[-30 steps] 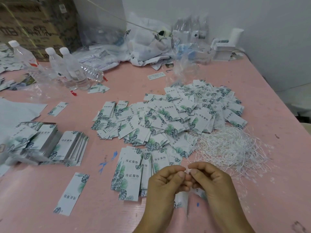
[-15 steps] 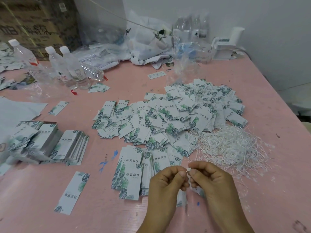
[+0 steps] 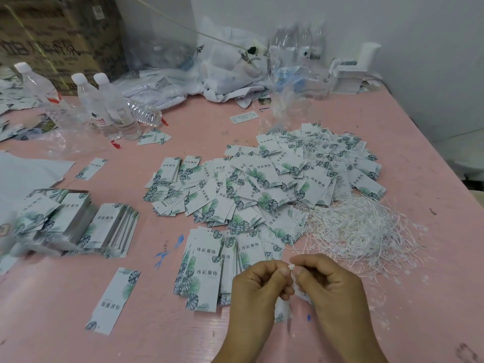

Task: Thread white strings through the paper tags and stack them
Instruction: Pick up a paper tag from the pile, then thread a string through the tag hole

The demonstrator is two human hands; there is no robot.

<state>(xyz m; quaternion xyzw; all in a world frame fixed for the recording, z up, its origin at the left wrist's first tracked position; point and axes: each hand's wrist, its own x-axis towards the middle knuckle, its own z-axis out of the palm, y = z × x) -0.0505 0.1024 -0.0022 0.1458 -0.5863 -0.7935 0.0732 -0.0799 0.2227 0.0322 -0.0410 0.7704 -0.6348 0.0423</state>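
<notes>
We are holding both hands together low over the tabletop [image 3: 392, 132], the left hand [image 3: 258, 286] and right hand [image 3: 330, 286] each pinching the same white string [image 3: 291, 267] end where thumbs and forefingers are meeting. The paper tag [image 3: 281, 309] is hanging just below that pinch, long axis pointing down toward us, mostly hidden between the palms; only its white, leaf-printed lower part is showing. Neither hand is nearer. We are judging the threading unfinished.
</notes>
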